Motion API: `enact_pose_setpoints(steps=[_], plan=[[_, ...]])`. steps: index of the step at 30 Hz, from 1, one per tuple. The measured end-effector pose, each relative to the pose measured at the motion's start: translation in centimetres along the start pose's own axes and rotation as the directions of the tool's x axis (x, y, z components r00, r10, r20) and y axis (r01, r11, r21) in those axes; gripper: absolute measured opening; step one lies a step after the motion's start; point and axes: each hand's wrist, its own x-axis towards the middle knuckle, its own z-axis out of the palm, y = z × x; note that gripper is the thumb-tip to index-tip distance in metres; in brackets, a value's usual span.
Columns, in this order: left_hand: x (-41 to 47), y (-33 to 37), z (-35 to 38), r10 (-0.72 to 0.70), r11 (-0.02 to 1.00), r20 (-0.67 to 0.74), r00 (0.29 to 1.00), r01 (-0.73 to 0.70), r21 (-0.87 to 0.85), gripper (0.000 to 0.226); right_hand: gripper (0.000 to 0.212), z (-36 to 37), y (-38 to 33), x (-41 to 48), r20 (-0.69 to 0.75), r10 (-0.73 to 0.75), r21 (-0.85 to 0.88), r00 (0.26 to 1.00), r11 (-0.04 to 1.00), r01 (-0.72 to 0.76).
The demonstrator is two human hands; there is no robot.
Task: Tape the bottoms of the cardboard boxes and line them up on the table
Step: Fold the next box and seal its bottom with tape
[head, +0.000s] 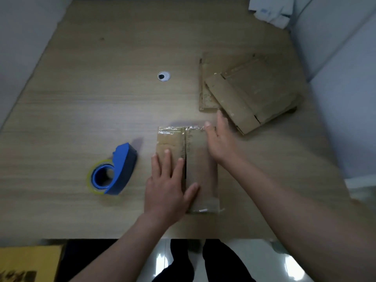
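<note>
A small cardboard box (pixel 198 159) stands bottom-up in front of me on the wooden table (pixel 91 102), its two flaps closed along a dark middle seam, with clear tape glinting at the far and near ends. My left hand (pixel 167 188) lies flat on the left flap, fingers straight, thumb across the seam. My right hand (pixel 220 139) presses with straight fingers on the right flap near the far edge. A blue tape dispenser (pixel 117 171) with a clear-yellowish roll lies on the table to the left of the box, touched by neither hand.
A pile of flattened cardboard boxes (pixel 250 90) lies at the right rear, just beyond my right hand. A round cable grommet (pixel 164 76) sits mid-table. White cloth or paper (pixel 270 11) is at the far right corner. A yellow carton (pixel 28 261) stands on the floor, lower left.
</note>
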Motion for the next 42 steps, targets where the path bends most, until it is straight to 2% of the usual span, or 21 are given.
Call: enact_pose_setpoints(steps=[3,6,8,10,12,14,17,20,21,22,24,25,27,30,32,35,37,42], plan=[[0.7,0.8,-0.3,-0.019,1.000,0.032,0.999,0.020,-0.011,0.085,0.060,-1.2,0.1,-6.2,-0.118,0.038,0.138,0.992,0.990,-0.021],[0.9,1.3,-0.6,-0.034,0.999,0.038,0.999,0.036,-0.038,0.079,0.057,-0.8,2.1,-12.3,-0.198,0.195,0.282,0.961,0.950,-0.135],[0.8,1.4,-0.5,-0.030,0.998,0.007,1.000,0.030,-0.051,0.078,0.059,1.4,3.2,-14.2,-0.096,0.334,0.480,0.938,0.841,-0.250],[0.7,1.4,-0.3,-0.017,0.999,0.001,1.000,0.017,-0.050,0.078,0.073,3.9,4.3,-13.9,0.082,0.448,0.680,0.890,0.628,-0.378],[0.7,1.5,-0.3,-0.014,0.999,-0.004,1.000,0.014,-0.041,0.078,0.078,5.3,5.6,-12.4,0.169,0.473,0.784,0.865,0.467,-0.409],[0.6,1.6,-0.6,0.000,0.999,0.004,1.000,0.000,-0.051,0.077,0.072,5.4,6.2,-11.5,0.231,0.437,0.813,0.869,0.405,-0.419],[0.5,0.3,-1.3,0.055,0.983,0.021,0.998,-0.050,-0.179,0.074,0.070,5.5,7.4,-10.9,0.206,0.431,0.759,0.879,0.496,-0.421],[-1.3,-2.1,-1.0,0.098,0.886,-0.085,0.992,-0.126,-0.446,0.083,0.088,5.7,8.0,-10.6,0.139,0.496,0.713,0.857,0.551,-0.434],[-2.0,-2.5,-0.4,0.115,0.871,-0.126,0.985,-0.161,-0.464,0.089,0.091,5.2,7.1,-10.8,0.115,0.496,0.674,0.861,0.597,-0.434],[-2.8,-2.8,0.5,0.133,0.881,-0.163,0.978,-0.192,-0.433,0.093,0.084,5.1,6.4,-11.1,0.071,0.475,0.624,0.877,0.665,-0.411],[-3.0,-3.1,2.3,0.196,0.919,-0.196,0.961,-0.249,-0.304,0.094,0.065,4.7,5.4,-11.9,-0.092,0.332,0.508,0.939,0.827,-0.242],[-2.8,-3.2,2.8,0.231,0.930,-0.188,0.955,-0.274,-0.246,0.093,0.067,4.6,5.4,-12.2,-0.149,0.222,0.428,0.964,0.893,-0.139],[-1.9,-3.6,3.1,0.295,0.932,-0.179,0.939,-0.323,-0.162,0.091,0.085,4.0,5.8,-12.4,-0.115,0.004,0.258,0.993,0.966,0.026],[-1.2,-4.4,3.3,0.378,0.915,-0.182,0.908,-0.397,-0.077,0.090,0.100,2.9,7.1,-11.8,0.067,-0.218,-0.050,0.974,0.974,0.222],[-1.0,-4.5,3.1,0.413,0.904,-0.169,0.895,-0.425,-0.045,0.089,0.106,2.0,7.2,-11.4,0.155,-0.234,-0.170,0.960,0.951,0.259],[-0.8,-5.0,2.8,0.474,0.878,-0.151,0.868,-0.479,-0.003,0.087,0.114,1.4,7.2,-11.3,0.252,-0.215,-0.287,0.943,0.914,0.286],[-0.7,-5.2,2.7,0.479,0.876,-0.155,0.864,-0.482,0.019,0.085,0.110,1.5,7.4,-11.1,0.283,-0.214,-0.336,0.935,0.891,0.305],[-0.7,-5.0,2.6,0.469,0.880,-0.138,0.873,-0.475,-0.014,0.083,0.113,1.1,7.6,-10.7,0.340,-0.202,-0.331,0.918,0.888,0.318]])
